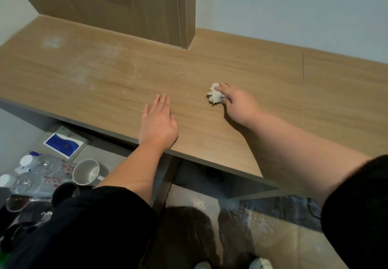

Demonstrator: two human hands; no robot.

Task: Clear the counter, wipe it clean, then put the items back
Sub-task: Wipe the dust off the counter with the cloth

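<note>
The right hand [235, 102] grips a crumpled white paper wad [214, 95] on the tan wooden counter [273, 69]; white powder streaks [94, 67] lie upper left, past the flat, empty left hand [157, 126].

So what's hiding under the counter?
Below the left end of the counter, on the floor: a blue-and-white box, clear bottles and a metal cup. Farther underneath is covered by the countertop.
</note>
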